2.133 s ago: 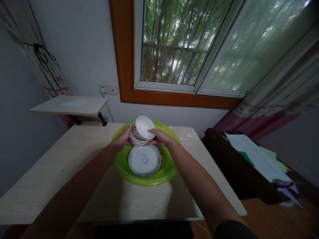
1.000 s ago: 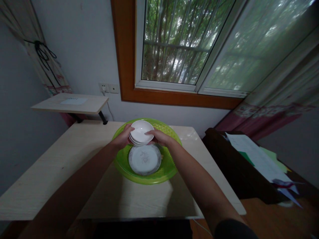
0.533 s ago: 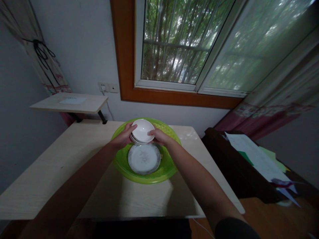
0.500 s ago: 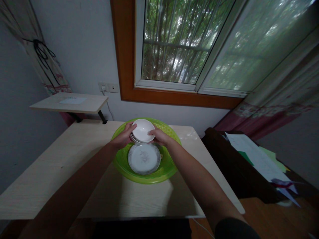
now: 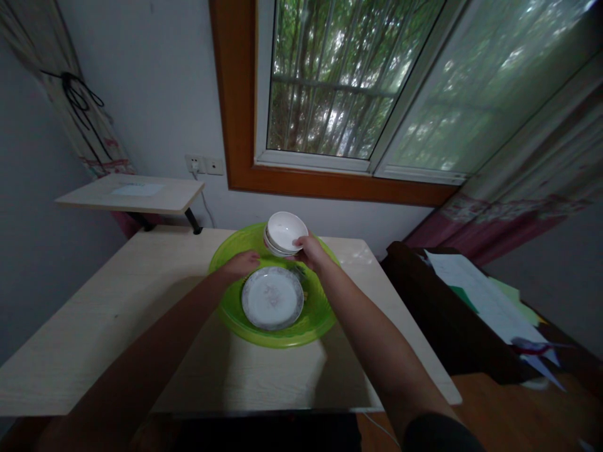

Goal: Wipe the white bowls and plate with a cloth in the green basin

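My right hand (image 5: 308, 249) grips a small stack of white bowls (image 5: 286, 231) by the right side, with the thumb over the top rim. The bowls are held tilted above the far part of a big green plastic basin (image 5: 277, 341). Inside the basin lies a white plate (image 5: 272, 298) with a grey patterned border. Just off the plate's upper left edge is my left hand (image 5: 245, 262), apart from the bowls and holding nothing I can see; its fingers look loosely curled and a little blurred. Something dark beside the plate, under my right hand, is too small to name.
The basin stands on a pale wooden desk (image 5: 117, 326). A raised shelf (image 5: 136, 193) with a paper on it is at the back left. A barred window (image 5: 348, 81) is behind the desk. Papers (image 5: 490, 295) lie on dark furniture to the right.
My left hand has let go of the bowls and dropped slightly toward the plate. My right hand has carried the bowl stack to the right and farther back.
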Demonstrator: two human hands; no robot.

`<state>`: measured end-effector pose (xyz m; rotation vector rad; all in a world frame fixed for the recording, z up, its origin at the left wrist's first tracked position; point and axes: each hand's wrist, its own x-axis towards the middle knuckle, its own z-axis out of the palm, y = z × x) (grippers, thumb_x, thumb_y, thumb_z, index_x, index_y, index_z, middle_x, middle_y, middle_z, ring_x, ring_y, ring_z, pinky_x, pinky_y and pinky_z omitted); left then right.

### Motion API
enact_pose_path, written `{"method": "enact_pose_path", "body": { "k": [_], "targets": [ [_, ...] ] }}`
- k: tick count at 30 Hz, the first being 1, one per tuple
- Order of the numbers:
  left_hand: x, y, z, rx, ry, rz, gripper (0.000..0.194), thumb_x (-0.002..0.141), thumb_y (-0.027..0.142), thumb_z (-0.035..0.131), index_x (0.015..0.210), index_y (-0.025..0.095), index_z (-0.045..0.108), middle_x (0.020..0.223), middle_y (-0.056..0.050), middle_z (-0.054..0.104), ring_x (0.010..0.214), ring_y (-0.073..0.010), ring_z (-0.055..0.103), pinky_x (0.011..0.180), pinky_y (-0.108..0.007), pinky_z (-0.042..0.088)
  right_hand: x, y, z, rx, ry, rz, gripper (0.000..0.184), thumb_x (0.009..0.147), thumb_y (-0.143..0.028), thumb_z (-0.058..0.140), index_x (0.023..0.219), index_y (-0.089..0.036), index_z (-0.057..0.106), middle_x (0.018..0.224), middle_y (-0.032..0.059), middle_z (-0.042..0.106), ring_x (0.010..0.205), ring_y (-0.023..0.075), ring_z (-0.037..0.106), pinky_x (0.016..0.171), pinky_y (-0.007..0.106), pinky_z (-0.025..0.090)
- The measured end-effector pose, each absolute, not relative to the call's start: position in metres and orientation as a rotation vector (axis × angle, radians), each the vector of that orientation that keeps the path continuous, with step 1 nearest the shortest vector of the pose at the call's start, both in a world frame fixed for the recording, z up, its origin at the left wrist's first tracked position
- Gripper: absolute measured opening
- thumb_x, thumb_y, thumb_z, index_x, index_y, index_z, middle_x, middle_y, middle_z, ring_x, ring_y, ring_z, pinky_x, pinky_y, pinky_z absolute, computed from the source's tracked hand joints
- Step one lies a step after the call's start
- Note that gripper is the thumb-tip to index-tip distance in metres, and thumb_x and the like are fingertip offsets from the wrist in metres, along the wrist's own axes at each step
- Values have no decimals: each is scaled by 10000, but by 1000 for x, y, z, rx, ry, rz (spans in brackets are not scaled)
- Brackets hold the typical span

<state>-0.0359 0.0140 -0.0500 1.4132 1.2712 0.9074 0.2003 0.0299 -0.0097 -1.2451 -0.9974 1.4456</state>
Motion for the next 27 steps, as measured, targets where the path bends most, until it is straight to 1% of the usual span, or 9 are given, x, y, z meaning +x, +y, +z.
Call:
{"method": "enact_pose_path", "body": {
  "k": [3, 6, 9, 12, 15, 17, 21, 24, 27],
  "targets": [
    [-36, 13, -60, 1677, 1386, 663, 157, 540, 193, 751, 611, 229, 615, 619, -63, 612, 860, -381, 662, 858, -504, 520, 202, 31, -10, -1251, -980, 1435, 693, 623, -160, 550, 1298, -251, 424, 1213, 99, 619, 830, 221, 684, 608, 391, 646],
    [-38, 11, -64, 1776, 1370, 599, 193, 495, 150, 745, 583, 236, 597, 574, -44, 587, 845, -373, 669, 883, -508, 514, 201, 30, -10, -1251, -990, 1438, 695, 622, -149, 551, 1298, -254, 431, 1203, 103, 619, 786, 209, 674, 602, 386, 641],
    [-39, 7, -63, 1854, 1318, 600, 152, 545, 167, 723, 584, 235, 593, 605, -55, 619, 799, -338, 679, 860, -468, 532, 199, 30, -12, -1264, -1000, 1441, 691, 617, -142, 549, 1289, -261, 443, 1185, 98, 618, 728, 193, 659, 567, 377, 631],
    [-38, 4, -60, 2008, 1344, 415, 99, 615, 192, 685, 615, 227, 591, 684, -81, 667, 789, -319, 676, 817, -433, 548, 199, 32, -14, -1299, -1006, 1430, 681, 614, -145, 544, 1278, -263, 451, 1149, 84, 624, 716, 183, 650, 556, 362, 626],
    [-36, 3, -54, 2061, 1405, 236, 97, 640, 176, 657, 729, 197, 625, 810, -91, 710, 851, -301, 670, 832, -400, 545, 199, 33, -15, -1318, -1003, 1412, 660, 620, -156, 539, 1267, -256, 455, 1115, 72, 632, 739, 185, 657, 563, 340, 624],
    [-34, 2, -48, 2073, 1436, 164, 177, 677, 172, 634, 854, 171, 647, 902, -93, 724, 895, -280, 667, 852, -373, 538, 199, 33, -15, -1310, -993, 1405, 648, 618, -158, 536, 1254, -252, 457, 1107, 71, 630, 758, 192, 663, 559, 329, 621],
    [-32, -2, -34, 2151, 1563, 6, 307, 818, 147, 518, 1103, 150, 635, 1115, -120, 713, 991, -249, 665, 870, -331, 520, 198, 31, -11, -1292, -972, 1404, 634, 617, -143, 536, 1236, -249, 447, 1089, 69, 627, 773, 200, 669, 542, 318, 617],
    [-32, -2, -28, 2163, 1692, -21, 337, 867, 118, 459, 1164, 142, 618, 1192, -143, 697, 1033, -242, 668, 861, -312, 516, 197, 29, -6, -1310, -948, 1397, 624, 627, -128, 525, 1232, -253, 441, 1050, 52, 630, 728, 186, 666, 535, 320, 616],
    [-33, 1, -25, 2133, 1785, 40, 345, 898, 115, 418, 1199, 115, 586, 1224, -182, 684, 1066, -251, 668, 874, -319, 511, 196, 27, -3, -1304, -945, 1384, 626, 642, -125, 522, 1251, -248, 439, 1017, 44, 632, 671, 165, 652, 539, 315, 613]
  ]
}}
